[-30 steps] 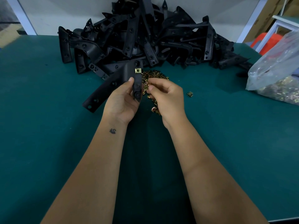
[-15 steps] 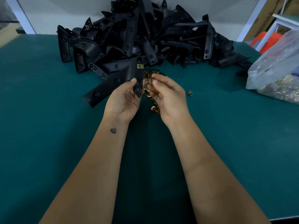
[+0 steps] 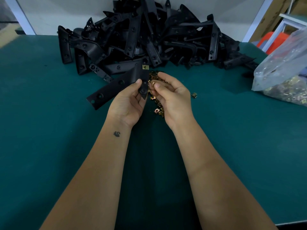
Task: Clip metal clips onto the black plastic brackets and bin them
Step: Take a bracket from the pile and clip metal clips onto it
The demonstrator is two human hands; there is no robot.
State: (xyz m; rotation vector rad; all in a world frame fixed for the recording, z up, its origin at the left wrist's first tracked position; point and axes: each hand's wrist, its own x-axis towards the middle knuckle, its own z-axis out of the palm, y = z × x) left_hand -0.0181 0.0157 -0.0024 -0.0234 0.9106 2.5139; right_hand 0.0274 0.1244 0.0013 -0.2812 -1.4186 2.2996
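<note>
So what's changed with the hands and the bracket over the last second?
Little. The left hand holds the black bracket as before, tipped slightly more upright, one clip already on its top end. The right hand has turned a loose clip in its fingers close beside the bracket. The bracket pile and bag stayed put.

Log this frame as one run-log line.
left hand: grips bracket, one clip fitted | right hand: pinches loose clip beside bracket | binning: not yet

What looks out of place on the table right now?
One clip lies alone on the green table, right of the clip pile, apart from it. Nothing else stands out.
</note>
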